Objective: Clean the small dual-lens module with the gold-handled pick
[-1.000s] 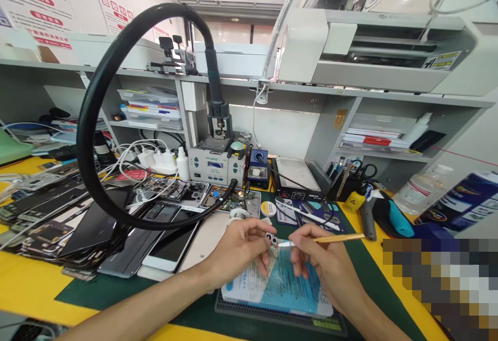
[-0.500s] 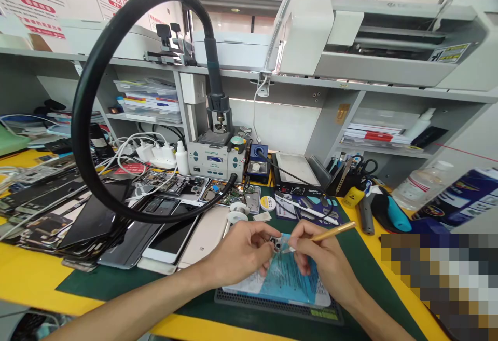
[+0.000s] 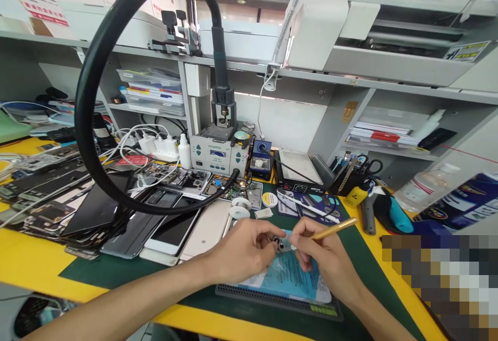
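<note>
Between thumb and fingers, my left hand pinches a small dark part with round lens-like openings. My right hand grips a gold-handled tool like a pen, its tip pointing left at the small part. Both hands are over a blue and white sheet, which lies on a dark perforated pad on the green mat. Just behind my left hand stands a spool. The tool's tip is too small to tell whether it touches the part.
Phones and stripped phone parts cover the left side. A thick black hose loops up from the grey station. Behind the hands are a round tin and a flat heating plate. A yellow bottle stands at right.
The camera view has shifted slightly. The small part sits a little further right and shows more clearly between my left fingers, and the tool tip is close beside it. Both grips are kept.
</note>
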`<state>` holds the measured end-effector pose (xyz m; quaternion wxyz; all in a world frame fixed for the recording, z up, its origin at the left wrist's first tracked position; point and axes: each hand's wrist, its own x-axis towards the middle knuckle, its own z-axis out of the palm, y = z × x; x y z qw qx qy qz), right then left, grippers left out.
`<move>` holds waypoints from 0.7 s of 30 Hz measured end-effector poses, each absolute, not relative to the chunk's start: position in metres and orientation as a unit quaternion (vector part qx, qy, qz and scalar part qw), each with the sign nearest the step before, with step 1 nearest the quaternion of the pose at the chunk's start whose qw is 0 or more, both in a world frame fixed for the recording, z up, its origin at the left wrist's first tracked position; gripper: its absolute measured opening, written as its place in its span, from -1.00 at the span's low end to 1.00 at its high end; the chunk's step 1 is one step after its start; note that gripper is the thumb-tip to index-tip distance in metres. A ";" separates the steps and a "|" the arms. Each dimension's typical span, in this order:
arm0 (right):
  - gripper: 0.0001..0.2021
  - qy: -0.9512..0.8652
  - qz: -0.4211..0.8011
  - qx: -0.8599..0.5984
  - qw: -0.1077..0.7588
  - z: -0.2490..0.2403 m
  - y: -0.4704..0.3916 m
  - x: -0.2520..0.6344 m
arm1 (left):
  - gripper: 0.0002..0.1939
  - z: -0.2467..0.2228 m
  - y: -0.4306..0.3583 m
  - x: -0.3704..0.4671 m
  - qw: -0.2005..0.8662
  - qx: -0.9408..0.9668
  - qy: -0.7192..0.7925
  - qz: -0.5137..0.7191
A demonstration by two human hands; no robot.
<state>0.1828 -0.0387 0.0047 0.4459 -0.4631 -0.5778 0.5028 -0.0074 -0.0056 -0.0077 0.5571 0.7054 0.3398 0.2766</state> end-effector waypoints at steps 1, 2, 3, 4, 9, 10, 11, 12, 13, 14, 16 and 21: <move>-0.75 -0.584 0.498 -0.467 0.440 0.005 -0.039 0.184 | -0.70 -0.006 -0.006 -0.008 0.553 0.710 0.340 0.275; -0.75 -0.590 0.493 -0.470 0.433 0.006 -0.039 0.185 | -0.71 -0.005 -0.006 -0.008 0.549 0.713 0.339 0.274; -0.74 -0.598 0.488 -0.473 0.426 0.006 -0.039 0.186 | -0.71 -0.004 -0.006 -0.008 0.545 0.717 0.338 0.273; -0.74 -0.606 0.482 -0.475 0.419 0.007 -0.039 0.187 | -0.71 -0.003 -0.007 -0.008 0.543 0.719 0.338 0.272; -0.69 -0.636 0.452 -0.490 0.388 0.010 -0.040 0.186 | -0.70 0.002 -0.009 -0.009 0.535 0.723 0.342 0.273; -0.69 -0.640 0.445 -0.496 0.383 0.011 -0.041 0.185 | -0.70 0.003 -0.009 -0.009 0.535 0.723 0.342 0.273; -0.69 -0.644 0.436 -0.501 0.380 0.011 -0.041 0.184 | -0.70 0.003 -0.009 -0.009 0.536 0.721 0.342 0.274; -0.68 -0.646 0.427 -0.504 0.382 0.011 -0.041 0.184 | -0.70 0.004 -0.010 -0.009 0.538 0.720 0.341 0.275; -0.69 -0.648 0.418 -0.507 0.385 0.011 -0.041 0.183 | -0.70 0.004 -0.010 -0.009 0.541 0.717 0.341 0.276; -0.69 -0.648 0.410 -0.510 0.390 0.010 -0.041 0.182 | -0.70 0.003 -0.010 -0.009 0.545 0.714 0.340 0.278; -0.70 -0.644 0.404 -0.514 0.398 0.007 -0.040 0.182 | -0.70 0.002 -0.009 -0.009 0.557 0.704 0.339 0.281; -0.68 -0.587 0.470 -0.519 0.407 0.005 -0.034 0.183 | -0.73 -0.003 -0.007 -0.007 0.604 0.659 0.339 0.292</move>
